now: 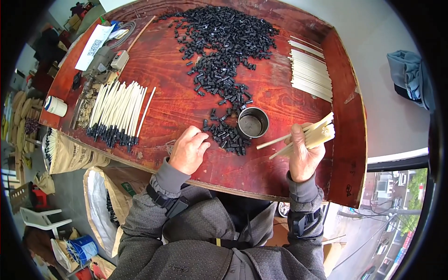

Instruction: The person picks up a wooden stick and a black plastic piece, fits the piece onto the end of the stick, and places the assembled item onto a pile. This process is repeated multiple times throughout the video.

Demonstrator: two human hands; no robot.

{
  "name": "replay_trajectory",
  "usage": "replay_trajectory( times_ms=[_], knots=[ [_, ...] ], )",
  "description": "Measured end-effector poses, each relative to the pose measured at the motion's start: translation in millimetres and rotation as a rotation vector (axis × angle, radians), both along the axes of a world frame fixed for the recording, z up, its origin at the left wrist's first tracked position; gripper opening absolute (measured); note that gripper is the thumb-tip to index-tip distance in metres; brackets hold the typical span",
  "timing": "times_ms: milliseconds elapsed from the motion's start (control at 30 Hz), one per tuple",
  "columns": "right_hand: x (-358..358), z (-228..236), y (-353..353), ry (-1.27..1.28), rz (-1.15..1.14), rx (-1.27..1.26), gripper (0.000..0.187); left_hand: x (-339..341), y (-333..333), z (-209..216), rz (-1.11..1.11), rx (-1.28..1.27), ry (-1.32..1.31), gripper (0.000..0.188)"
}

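My right hand [305,156] is wrapped round a bundle of pale thin sticks [322,133]; two of them poke out to the left past the thumb. My left hand [187,151] is closed, fingers curled together, at the left edge of a small group of black plastic end pieces [231,138]. Whether a piece sits between its fingertips cannot be made out. A round metal cup [253,122] stands between the hands, beside the black pieces. On the left lies a row of pale sticks with black ends [119,109].
A large heap of black pieces [228,32] spreads over the far side of the red wooden table [163,70]. Bare pale sticks [310,70] lie by its raised right edge. A small machine [100,63] and white roll [56,106] are at left. An open sack [100,200] stands below.
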State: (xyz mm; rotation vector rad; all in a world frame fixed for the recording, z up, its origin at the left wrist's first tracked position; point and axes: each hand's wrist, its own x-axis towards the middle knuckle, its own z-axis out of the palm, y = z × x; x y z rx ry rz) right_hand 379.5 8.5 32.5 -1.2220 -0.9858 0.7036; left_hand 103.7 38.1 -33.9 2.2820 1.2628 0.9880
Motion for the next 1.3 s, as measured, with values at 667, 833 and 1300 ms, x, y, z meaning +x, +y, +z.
replay_trajectory(
  times_ms=[667, 833, 1300],
  knots=[
    [-19, -3, 32, -0.592, -0.13, 0.143, 0.015, -12, -8, -1, 0.142, -0.074, 0.073, 0.021],
    [-30, 11, 18, 0.088, 0.055, 0.022, 0.019, 5, -18, 6, -0.018, -0.366, -0.339, 0.017],
    [-39, 9, 8, 0.31, 0.129, -0.058, 0.017, 27, -37, 34, -0.192, -0.67, -0.754, 0.012]
  ],
)
